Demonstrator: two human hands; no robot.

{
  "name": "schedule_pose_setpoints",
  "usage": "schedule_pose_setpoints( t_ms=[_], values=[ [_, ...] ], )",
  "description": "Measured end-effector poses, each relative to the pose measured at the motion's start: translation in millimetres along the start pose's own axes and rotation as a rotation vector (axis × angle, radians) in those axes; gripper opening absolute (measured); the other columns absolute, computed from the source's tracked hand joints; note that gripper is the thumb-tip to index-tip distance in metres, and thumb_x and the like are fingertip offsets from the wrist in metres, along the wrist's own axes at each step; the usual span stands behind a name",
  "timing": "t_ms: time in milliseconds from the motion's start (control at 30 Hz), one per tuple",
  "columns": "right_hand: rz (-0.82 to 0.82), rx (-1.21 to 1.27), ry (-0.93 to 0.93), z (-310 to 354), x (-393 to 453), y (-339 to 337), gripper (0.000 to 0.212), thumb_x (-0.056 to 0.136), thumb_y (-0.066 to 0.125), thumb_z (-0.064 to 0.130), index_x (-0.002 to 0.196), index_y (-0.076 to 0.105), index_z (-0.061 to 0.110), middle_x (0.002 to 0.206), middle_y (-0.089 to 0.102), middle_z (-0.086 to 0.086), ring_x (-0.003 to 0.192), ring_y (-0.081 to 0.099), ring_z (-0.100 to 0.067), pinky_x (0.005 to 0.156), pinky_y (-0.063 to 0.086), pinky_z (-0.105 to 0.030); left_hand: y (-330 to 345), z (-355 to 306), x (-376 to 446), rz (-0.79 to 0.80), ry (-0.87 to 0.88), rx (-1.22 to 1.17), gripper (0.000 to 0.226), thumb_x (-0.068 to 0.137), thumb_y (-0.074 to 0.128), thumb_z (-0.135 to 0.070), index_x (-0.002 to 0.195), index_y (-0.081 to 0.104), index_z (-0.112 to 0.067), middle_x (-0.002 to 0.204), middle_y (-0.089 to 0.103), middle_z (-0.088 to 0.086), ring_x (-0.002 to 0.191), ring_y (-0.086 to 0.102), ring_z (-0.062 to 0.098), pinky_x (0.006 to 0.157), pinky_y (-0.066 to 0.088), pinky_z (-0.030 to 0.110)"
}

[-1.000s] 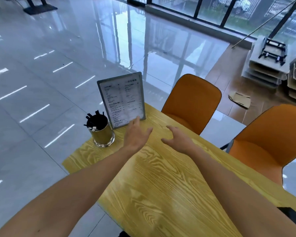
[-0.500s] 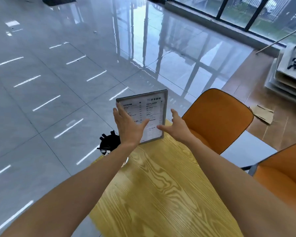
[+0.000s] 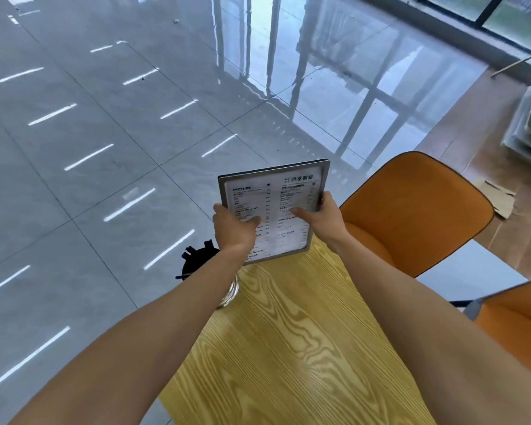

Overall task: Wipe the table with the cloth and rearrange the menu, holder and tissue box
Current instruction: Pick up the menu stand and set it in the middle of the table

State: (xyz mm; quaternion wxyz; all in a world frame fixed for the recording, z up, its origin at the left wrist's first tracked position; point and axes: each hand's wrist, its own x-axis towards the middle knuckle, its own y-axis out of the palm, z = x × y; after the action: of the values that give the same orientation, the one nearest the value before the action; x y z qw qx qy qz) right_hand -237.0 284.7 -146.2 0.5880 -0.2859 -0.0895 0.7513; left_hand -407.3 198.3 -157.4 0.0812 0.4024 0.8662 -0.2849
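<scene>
The menu [image 3: 275,197], a grey-framed printed card, stands upright at the far end of the yellow wooden table [image 3: 288,348]. My left hand [image 3: 233,228] grips its left edge, thumb across the front. My right hand [image 3: 322,219] grips its right edge in the same way. To the left of the menu, mostly hidden under my left forearm, is the metal holder [image 3: 201,262] with black sticks poking out. No cloth or tissue box is in view.
An orange chair [image 3: 417,207] stands along the table's right side and a second orange chair [image 3: 521,326] sits nearer at the right edge. Glossy grey floor tiles surround the table's far and left edges. Stacked boards lie at the far right.
Both hands reached forward from the tabletop and closed on the menu's two side edges. My view has moved forward and tilted down toward the table's far end.
</scene>
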Motion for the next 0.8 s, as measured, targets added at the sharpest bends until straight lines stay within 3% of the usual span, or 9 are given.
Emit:
schedule_pose_setpoints(
  t_ms=[167,267,367,533,800],
  values=[
    [-0.104,-0.038,-0.008,-14.7,0.5,4.8,0.05,0.083,0.085,0.02,0.119,0.051,0.013,0.125,0.067,-0.005,0.114,0.066,-0.025,0.091,0.059,-0.046,-1.5,-0.2,2.6,-0.01,0.085,0.154,0.046,0.083,0.08,-0.02,0.106,0.04,-0.015,0.115,0.058,0.009,0.102,0.062,0.028,0.073,0.051,0.036],
    [-0.144,-0.024,-0.009,-28.0,-9.4,1.3,0.047,0.082,0.086,0.021,0.117,0.055,0.014,0.119,0.068,-0.001,0.11,0.067,-0.021,0.087,0.06,-0.04,-1.8,0.5,2.1,-0.001,0.136,0.208,0.045,0.083,0.08,-0.024,0.107,0.044,-0.011,0.109,0.06,0.007,0.089,0.06,0.022,0.07,0.05,0.035],
    [-0.196,-0.015,0.001,-42.1,-24.9,-5.9,0.048,0.078,0.088,0.025,0.114,0.056,0.02,0.115,0.069,0.004,0.107,0.067,-0.019,0.087,0.06,-0.044,-0.9,3.2,-8.0,0.032,0.177,0.214,0.044,0.08,0.083,-0.027,0.101,0.046,-0.013,0.1,0.061,0.002,0.083,0.059,0.019,0.068,0.052,0.035],
    [-0.25,0.003,0.047,-78.3,-54.1,-31.7,0.053,0.067,0.087,0.045,0.108,0.058,0.029,0.111,0.069,0.009,0.101,0.068,-0.014,0.083,0.061,-0.047,12.0,5.9,-41.1,0.111,0.236,0.232,0.04,0.079,0.082,-0.026,0.1,0.049,-0.015,0.098,0.063,-0.002,0.087,0.064,0.023,0.074,0.057,0.042],
    [-0.423,0.071,0.101,-137.8,-132.5,-98.8,0.057,0.066,0.088,0.046,0.11,0.059,0.024,0.112,0.07,0.004,0.102,0.068,-0.017,0.083,0.061,-0.047,60.0,-0.4,-123.2,0.261,0.404,0.249,0.037,0.08,0.081,-0.021,0.105,0.054,-0.021,0.104,0.069,-0.004,0.089,0.063,0.019,0.072,0.05,0.034]
  ],
)
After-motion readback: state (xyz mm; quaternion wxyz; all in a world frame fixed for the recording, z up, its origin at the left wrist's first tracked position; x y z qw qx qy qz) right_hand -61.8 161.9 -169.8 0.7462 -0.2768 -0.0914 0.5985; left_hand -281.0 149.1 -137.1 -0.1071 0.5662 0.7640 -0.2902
